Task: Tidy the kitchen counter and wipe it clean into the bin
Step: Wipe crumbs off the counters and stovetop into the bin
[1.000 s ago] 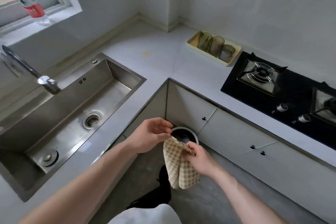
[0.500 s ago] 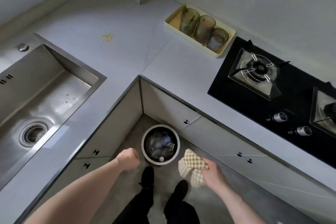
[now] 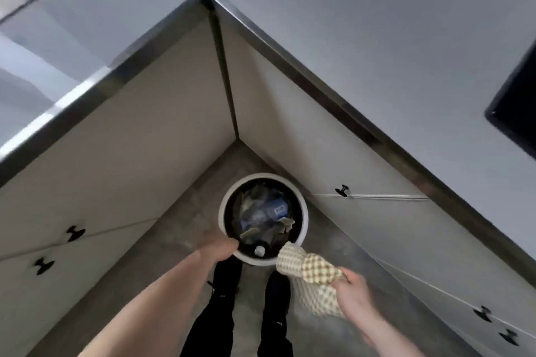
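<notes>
Checked cloth hangs bunched in my right hand, gripped tight, its loose end touching the bin rim; my left hand is nearer, closed at the near rim; the bin stands just ahead, between both hands.

Soft, even daylight, fairly dim toward the floor. Glare streaks the steel edge left of the bin. Whole frame motion-blurred; wide-angle bending stretches the surface.
</notes>
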Motion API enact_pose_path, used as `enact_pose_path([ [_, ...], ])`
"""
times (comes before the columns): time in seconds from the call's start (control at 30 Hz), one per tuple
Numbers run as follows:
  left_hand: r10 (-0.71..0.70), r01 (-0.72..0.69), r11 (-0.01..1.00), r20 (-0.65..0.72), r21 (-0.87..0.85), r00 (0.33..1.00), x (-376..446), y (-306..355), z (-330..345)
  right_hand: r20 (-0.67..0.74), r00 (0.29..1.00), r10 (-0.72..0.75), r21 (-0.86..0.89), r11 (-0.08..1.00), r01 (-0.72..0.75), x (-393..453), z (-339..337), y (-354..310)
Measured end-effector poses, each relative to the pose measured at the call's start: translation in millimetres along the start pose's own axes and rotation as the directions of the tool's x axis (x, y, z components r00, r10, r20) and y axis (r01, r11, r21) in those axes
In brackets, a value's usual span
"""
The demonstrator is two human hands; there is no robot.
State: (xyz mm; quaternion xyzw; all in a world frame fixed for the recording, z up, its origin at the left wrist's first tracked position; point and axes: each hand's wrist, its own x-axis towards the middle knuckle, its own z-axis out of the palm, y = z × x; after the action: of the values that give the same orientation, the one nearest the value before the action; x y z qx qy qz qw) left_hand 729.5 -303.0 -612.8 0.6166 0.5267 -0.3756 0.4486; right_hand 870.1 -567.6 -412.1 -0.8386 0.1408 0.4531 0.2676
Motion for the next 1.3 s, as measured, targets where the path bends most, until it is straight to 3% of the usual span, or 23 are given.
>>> enact_pose_path([
  [0.1, -0.134, 0.124, 0.968, -0.030, -0.219, 0.991, 21, 1, 27, -0.016, 1.000, -0.015, -0.029, 0.999, 0.014, 23, 11, 8],
  [0.23, -0.213, 0.177, 0.890, -0.041, -0.420, 0.976, 32, 2, 50, -0.110, 0.993, -0.031, -0.023, 0.999, 0.029, 37, 16, 13],
  [0.43, -0.227, 0.190, 0.785, 0.011, -0.589, 0.974, 32, 3, 68, -0.152, 0.985, -0.083, -0.124, 0.990, 0.064, 26, -1, 2],
  [0.5, -0.242, 0.172, 0.775, -0.035, -0.608, 0.970, 28, 1, 79, -0.151, 0.983, -0.101, -0.134, 0.988, 0.081, 21, -8, -4],
  [0.67, -0.278, 0.089, 0.727, -0.174, -0.681, 0.945, -77, 5, 63, -0.097, 0.988, -0.121, -0.124, 0.986, 0.108, -23, -20, -23],
  [0.83, -0.382, 0.158, 0.671, -0.155, -0.725, 0.911, -160, -52, 38, -0.044, 0.974, -0.221, -0.078, 0.973, 0.217, -110, -36, -52],
  [1.07, -0.377, 0.130, 0.447, -0.054, -0.885, 0.925, -283, -141, 4, 0.015, 0.928, -0.372, -0.021, 0.928, 0.372, -251, -67, -92],
  [1.2, -0.417, 0.112, 0.357, -0.051, -0.927, 0.908, -391, -154, -27, 0.059, 0.920, -0.389, 0.084, 0.920, 0.383, -310, -72, -107],
  [1.3, -0.427, 0.103, 0.343, -0.058, -0.934, 0.903, -459, -174, -44, 0.141, 0.937, -0.320, 0.272, 0.922, 0.275, -348, -59, -121],
])
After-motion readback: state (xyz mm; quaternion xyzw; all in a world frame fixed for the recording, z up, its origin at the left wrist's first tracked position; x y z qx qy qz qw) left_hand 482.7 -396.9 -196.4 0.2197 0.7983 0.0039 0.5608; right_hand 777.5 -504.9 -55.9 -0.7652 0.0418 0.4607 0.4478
